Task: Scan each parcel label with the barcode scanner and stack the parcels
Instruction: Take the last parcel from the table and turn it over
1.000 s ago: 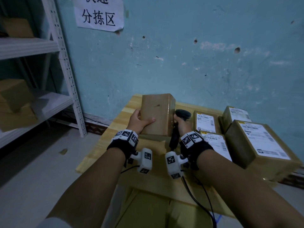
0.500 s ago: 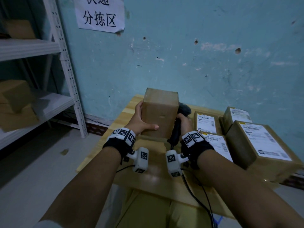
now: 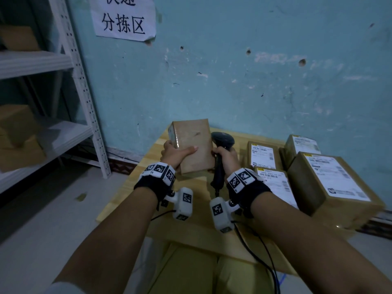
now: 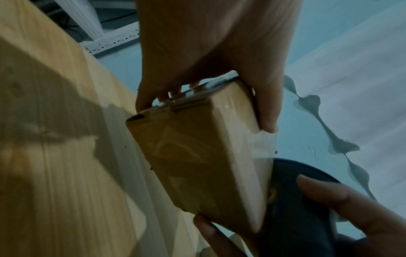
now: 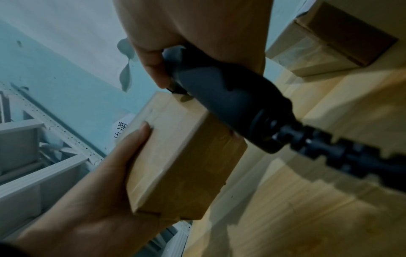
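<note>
Held upright at centre frame in the head view: a small brown parcel (image 3: 192,145), raised clear of the wooden table (image 3: 131,187), plain taped faces turned toward the camera and no label in sight on any visible side, so probably being turned to bring the label round to the reader. Clamped by the left hand (image 3: 177,154), thumb laid flat across the near face and fingers curled round the left edge, a hold that leaves the right side free. Just right of the parcel, almost touching its edge, the black barcode scanner (image 3: 221,151), handle wrapped by the right hand (image 3: 226,158), head up above the knuckles, cable trailing down toward the lower frame. In the left wrist view, right fingertips (image 4: 316,189) close against the parcel's corner while closed on the scanner, seemingly steadying it. At right of frame, four labelled parcels (image 3: 263,154) lying on the table with white labels facing up, packed side by side, the largest (image 3: 335,183) nearest the right edge; whether already scanned cannot be told. At left, white metal shelving (image 3: 84,98) with more boxes; upper left, a paper sign (image 3: 124,18) on the blue wall.
</note>
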A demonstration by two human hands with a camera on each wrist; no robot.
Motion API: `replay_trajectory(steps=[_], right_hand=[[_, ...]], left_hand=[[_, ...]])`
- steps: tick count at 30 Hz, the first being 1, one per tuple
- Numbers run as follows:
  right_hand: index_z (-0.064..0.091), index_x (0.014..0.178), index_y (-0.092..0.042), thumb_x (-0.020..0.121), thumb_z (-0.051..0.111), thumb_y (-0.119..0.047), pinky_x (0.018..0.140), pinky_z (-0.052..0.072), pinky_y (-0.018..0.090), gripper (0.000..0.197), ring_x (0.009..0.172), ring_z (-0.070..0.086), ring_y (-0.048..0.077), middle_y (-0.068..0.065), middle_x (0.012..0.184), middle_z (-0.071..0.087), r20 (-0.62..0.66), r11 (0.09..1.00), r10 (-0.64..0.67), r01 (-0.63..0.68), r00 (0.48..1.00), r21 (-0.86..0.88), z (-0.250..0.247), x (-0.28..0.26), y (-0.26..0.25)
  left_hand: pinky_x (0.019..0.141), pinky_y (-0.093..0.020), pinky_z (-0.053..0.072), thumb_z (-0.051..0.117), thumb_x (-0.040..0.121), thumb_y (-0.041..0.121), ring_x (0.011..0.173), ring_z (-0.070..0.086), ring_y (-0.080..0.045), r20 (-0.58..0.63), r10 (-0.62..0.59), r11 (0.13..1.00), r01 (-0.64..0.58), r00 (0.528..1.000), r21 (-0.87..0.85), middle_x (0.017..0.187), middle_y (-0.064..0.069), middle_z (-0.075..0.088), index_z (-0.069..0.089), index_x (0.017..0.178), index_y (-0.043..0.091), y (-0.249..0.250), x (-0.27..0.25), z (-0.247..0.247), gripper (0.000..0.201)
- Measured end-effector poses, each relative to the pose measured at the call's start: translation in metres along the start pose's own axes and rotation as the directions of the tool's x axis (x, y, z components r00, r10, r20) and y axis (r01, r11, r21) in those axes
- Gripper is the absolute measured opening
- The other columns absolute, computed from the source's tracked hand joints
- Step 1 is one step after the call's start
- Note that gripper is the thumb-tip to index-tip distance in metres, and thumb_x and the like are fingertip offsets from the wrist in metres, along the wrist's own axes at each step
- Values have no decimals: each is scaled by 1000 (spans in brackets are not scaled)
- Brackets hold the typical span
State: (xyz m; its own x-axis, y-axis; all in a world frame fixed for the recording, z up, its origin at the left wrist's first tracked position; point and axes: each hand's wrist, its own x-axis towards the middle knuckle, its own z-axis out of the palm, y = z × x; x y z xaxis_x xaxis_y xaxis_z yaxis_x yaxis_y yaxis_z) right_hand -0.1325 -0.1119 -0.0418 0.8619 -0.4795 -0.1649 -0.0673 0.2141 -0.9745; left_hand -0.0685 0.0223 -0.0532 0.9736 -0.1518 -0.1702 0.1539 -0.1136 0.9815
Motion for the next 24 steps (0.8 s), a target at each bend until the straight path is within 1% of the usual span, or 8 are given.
replay_trajectory(steps=[2, 5, 9, 12, 15, 16, 20, 24], right_hand=[[39, 132, -2, 89, 53, -8, 48, 49, 28, 45, 67, 55, 22, 9, 84, 53, -9, 999, 1, -2, 1000, -33, 2, -1, 1], [35, 134, -3, 89, 54, -8, 58, 47, 32, 48, 76, 56, 23, 11, 93, 53, -23, 999, 14, -15, 1000, -37, 2, -1, 2], [29, 132, -2, 88, 54, -9, 74, 48, 40, 51, 94, 55, 31, 9, 92, 51, -78, 993, 2, -11, 997, -114, 1, 0, 3], [26, 135, -2, 88, 55, -9, 91, 47, 43, 56, 98, 52, 30, 13, 103, 49, -102, 988, 5, -21, 995, -153, 2, 1, 4], [22, 138, -2, 88, 56, -11, 89, 46, 43, 61, 100, 52, 31, 13, 107, 47, -101, 984, 20, -38, 995, -172, 2, 2, 5], [22, 138, -3, 88, 56, -12, 91, 46, 43, 61, 103, 53, 33, 13, 108, 47, -104, 984, 31, -48, 994, -170, 3, 2, 4], [22, 140, -3, 88, 57, -13, 96, 46, 46, 63, 111, 54, 36, 18, 117, 51, -116, 985, 72, -89, 991, -150, 7, 2, 4], [24, 140, -2, 88, 57, -13, 90, 45, 44, 62, 102, 54, 32, 17, 116, 53, -110, 988, 96, -108, 989, -112, 10, 1, 5]], left_hand=[[96, -44, 48, 82, 62, 42, 122, 47, -33, -4, -56, 998, 56, 998, 3, 138, -14, 42, 21, 141, 14, -1, 2, 2, 105], [88, -37, 48, 77, 68, 46, 125, 44, -34, -17, -78, 996, 78, 997, 42, 139, -14, 39, 19, 143, 12, -3, 3, 3, 100], [107, -48, 38, 71, 68, 57, 130, 38, -35, 18, -69, 996, 68, 997, 50, 145, -15, 33, 16, 145, 12, -6, 4, 5, 105], [109, -43, 34, 57, 78, 63, 133, 34, -35, -1, -62, 997, 62, 998, 46, 146, -14, 29, 19, 146, 13, -5, 3, 8, 93], [105, -46, 40, 60, 57, 77, 124, 47, -35, 36, -28, 998, 30, 999, -49, 138, -13, 42, 33, 133, 15, -2, 0, 9, 102], [102, -48, 44, 64, 55, 74, 120, 51, -35, 46, -16, 998, 19, 999, -67, 135, -14, 47, 35, 127, 14, -3, 2, 9, 98], [97, -45, 48, 59, 90, 28, 115, 57, -34, 30, 64, 992, -60, 998, -112, 131, -18, 52, 29, 131, 6, 0, 0, 7, 55], [89, -43, 51, 53, 94, 18, 107, 59, -34, 36, 132, 979, -125, 991, -162, 130, -23, 53, 33, 124, 5, -3, 0, 4, 38]])
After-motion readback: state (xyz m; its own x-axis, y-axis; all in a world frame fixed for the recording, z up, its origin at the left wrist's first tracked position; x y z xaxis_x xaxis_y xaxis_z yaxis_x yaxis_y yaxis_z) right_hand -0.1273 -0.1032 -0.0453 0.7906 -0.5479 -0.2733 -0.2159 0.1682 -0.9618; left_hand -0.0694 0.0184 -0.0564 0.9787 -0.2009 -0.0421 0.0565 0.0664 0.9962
